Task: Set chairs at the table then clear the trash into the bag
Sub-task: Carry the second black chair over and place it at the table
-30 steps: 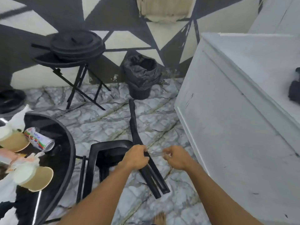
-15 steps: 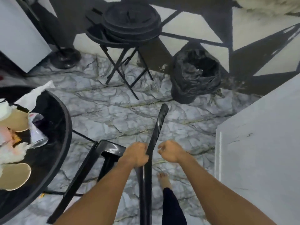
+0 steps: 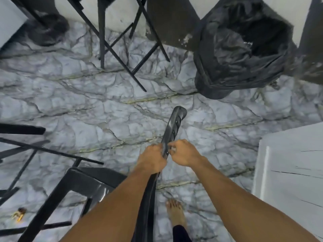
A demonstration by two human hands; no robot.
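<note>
So the black plastic chair (image 3: 90, 182) is low left on the marble floor (image 3: 87, 110), its back running up mid-frame. My left grip (image 3: 152, 159) is wrapped round that back's edge, with my right grip (image 3: 183, 152) pinching it just beside. The black bin bag (image 3: 241, 49) gapes upper right, well apart.

Grey-veined marble floor (image 3: 87, 105), blk/white wall (image 3: 120, 14) at top, white cabinet (image 3: 288, 172) rt, blk folding stand legs (image 3: 101, 41) top-left.
</note>
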